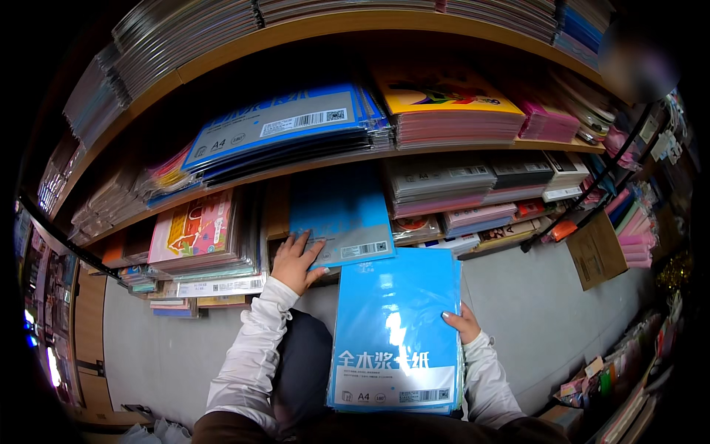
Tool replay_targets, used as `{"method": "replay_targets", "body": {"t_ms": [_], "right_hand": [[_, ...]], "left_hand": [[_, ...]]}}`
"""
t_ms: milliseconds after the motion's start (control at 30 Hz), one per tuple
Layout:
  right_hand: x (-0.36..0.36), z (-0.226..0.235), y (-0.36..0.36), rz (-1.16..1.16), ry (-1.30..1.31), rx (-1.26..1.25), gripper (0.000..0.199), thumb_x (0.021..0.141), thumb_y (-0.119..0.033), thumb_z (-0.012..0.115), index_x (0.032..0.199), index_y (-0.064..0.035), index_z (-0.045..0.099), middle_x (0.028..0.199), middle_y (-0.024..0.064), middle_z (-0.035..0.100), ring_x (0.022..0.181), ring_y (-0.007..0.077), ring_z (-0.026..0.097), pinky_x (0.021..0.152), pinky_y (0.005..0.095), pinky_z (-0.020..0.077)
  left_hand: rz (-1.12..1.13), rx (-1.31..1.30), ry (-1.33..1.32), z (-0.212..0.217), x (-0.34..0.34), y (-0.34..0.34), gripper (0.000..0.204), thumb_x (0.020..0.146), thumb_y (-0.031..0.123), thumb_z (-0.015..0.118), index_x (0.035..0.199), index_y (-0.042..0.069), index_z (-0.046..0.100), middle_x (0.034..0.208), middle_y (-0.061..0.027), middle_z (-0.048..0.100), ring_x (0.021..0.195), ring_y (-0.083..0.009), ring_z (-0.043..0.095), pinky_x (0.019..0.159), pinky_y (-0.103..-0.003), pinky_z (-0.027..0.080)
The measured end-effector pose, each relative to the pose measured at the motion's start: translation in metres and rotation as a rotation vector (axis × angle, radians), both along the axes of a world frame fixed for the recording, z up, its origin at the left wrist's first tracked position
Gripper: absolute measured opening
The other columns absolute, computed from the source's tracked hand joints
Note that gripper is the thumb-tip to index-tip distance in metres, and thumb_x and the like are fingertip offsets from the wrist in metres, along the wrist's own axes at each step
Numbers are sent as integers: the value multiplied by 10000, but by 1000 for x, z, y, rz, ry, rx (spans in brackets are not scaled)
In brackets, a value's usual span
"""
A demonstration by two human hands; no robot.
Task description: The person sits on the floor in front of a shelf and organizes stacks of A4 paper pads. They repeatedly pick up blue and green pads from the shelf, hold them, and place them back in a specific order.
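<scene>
My right hand (pixel 464 323) grips the right edge of a stack of blue cardstock packs (pixel 399 303), its thumb on the top face. The packs are upright in the view, in shiny clear wrap with a white-grey band along the lower end. On the lower shelf, partly in shadow, lies another blue cardstock pack (pixel 340 211), its front corner jutting over the edge. My left hand (pixel 299 263) rests on that pack's near left corner, fingers spread and thumb apart. Whatever is beneath this pack is hidden.
Above, a wooden shelf (pixel 296 166) bears blue-and-grey packs (pixel 281 122) and a yellow-topped stack (pixel 447 89). Pink picture packs (pixel 194 228) sit left on the lower level, grey packs (pixel 440 177) right. A cardboard box (pixel 595 251) stands on the grey floor (pixel 532 296).
</scene>
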State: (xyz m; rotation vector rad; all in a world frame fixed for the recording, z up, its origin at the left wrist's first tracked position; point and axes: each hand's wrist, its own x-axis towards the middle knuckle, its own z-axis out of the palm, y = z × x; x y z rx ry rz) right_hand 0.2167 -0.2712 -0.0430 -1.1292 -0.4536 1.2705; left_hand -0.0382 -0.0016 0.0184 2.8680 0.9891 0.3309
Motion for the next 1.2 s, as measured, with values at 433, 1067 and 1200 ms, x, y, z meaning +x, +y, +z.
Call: {"method": "replay_targets", "body": {"t_ms": [433, 1067, 1200], "right_hand": [[-1, 2, 4, 20, 25, 12, 545, 729, -186, 621, 1180, 8, 383, 1026, 105, 540, 881, 174, 541, 765, 291, 453], [-2, -1, 6, 10, 33, 9, 552, 723, -196, 622, 1178, 12, 389, 1032, 110, 540, 890, 182, 538, 774, 305, 449], [-2, 1, 7, 20, 37, 13, 561, 721, -199, 621, 1183, 13, 385, 1034, 116, 539, 893, 188, 539, 779, 309, 449]], "left_hand": [[118, 24, -2, -24, 28, 60, 501, 805, 392, 496, 1255, 200, 391, 1318, -165, 309, 1170, -438, 294, 958, -466, 296], [201, 23, -98, -20, 46, 66, 664, 670, 491, 615, 1225, 168, 445, 1286, -191, 355, 1177, -449, 284, 955, -456, 308], [180, -64, -121, -18, 45, 76, 672, 635, 496, 644, 1201, 175, 477, 1284, -195, 358, 1186, -435, 279, 972, -445, 291]]}}
